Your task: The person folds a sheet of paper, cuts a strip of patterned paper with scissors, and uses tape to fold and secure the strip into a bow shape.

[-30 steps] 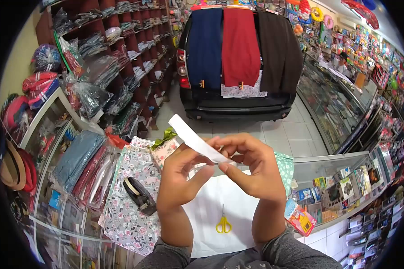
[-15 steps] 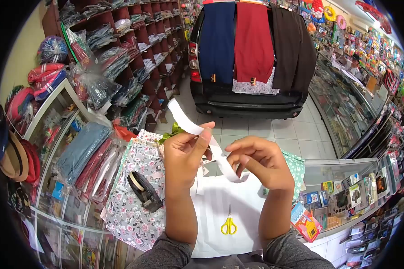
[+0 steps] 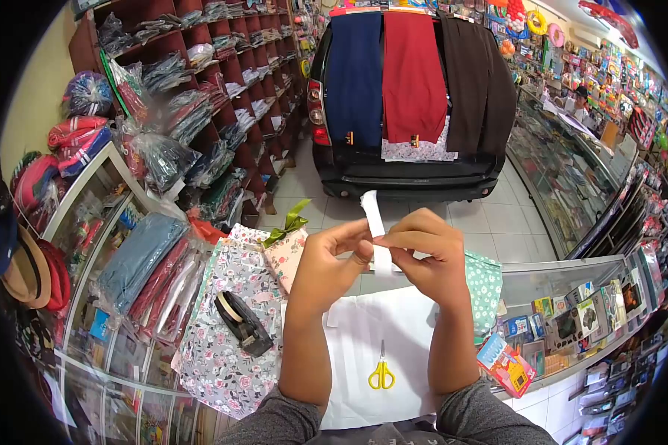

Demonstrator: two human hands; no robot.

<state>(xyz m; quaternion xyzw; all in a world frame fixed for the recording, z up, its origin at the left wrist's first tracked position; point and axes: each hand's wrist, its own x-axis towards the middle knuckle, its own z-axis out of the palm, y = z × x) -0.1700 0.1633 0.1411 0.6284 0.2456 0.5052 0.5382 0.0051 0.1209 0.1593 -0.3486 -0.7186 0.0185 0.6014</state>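
Observation:
A narrow white paper strip (image 3: 383,265) stands upright between my hands, its top end folded or curled over. My right hand (image 3: 429,256) pinches it near the middle from the right. From the left, the thumb and fingers of my left hand (image 3: 335,261) close on its edge; the exact contact is partly hidden. Below them, yellow-handled scissors (image 3: 381,377) lie on a large white paper sheet (image 3: 349,356), blades pointing away from me. A black tape dispenser (image 3: 243,324) rests to the left on grey floral wrapping paper (image 3: 223,371).
A small floral package with a green ribbon bow (image 3: 289,225) lies beyond my left hand. Green patterned paper (image 3: 482,289) and a colourful box (image 3: 506,365) are at right on the glass counter (image 3: 549,278). Bagged clothes (image 3: 137,248) lie at left. A black car (image 3: 412,174) stands ahead.
The strip has turned from a slanting position to nearly upright. My hands have come closer together, the left moving right and lower. The floral package now shows more fully.

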